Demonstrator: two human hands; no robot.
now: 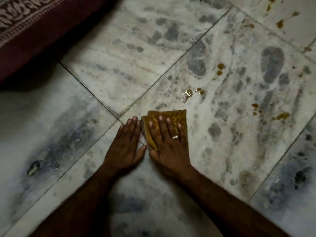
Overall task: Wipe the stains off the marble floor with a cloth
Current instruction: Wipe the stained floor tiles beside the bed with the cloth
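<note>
A folded yellow-brown cloth (177,117) lies flat on the marble floor (119,65) near the middle of the view. My right hand (168,144), wearing a ring, presses palm-down on the cloth with fingers spread. My left hand (127,142) rests flat on the bare floor just left of the cloth, fingers together, its fingertips beside the cloth's left edge. Brown stains dot the floor beyond and to the right: a wet drop (189,92), a pair of spots (220,68), a smear (282,115) and more at the top right (280,23).
A dark red patterned fabric (34,23), like a mattress or bed cover, fills the top left corner and shades the floor beneath it. Dark tile joints cross the floor diagonally. Grey mottling in the marble surrounds the stains.
</note>
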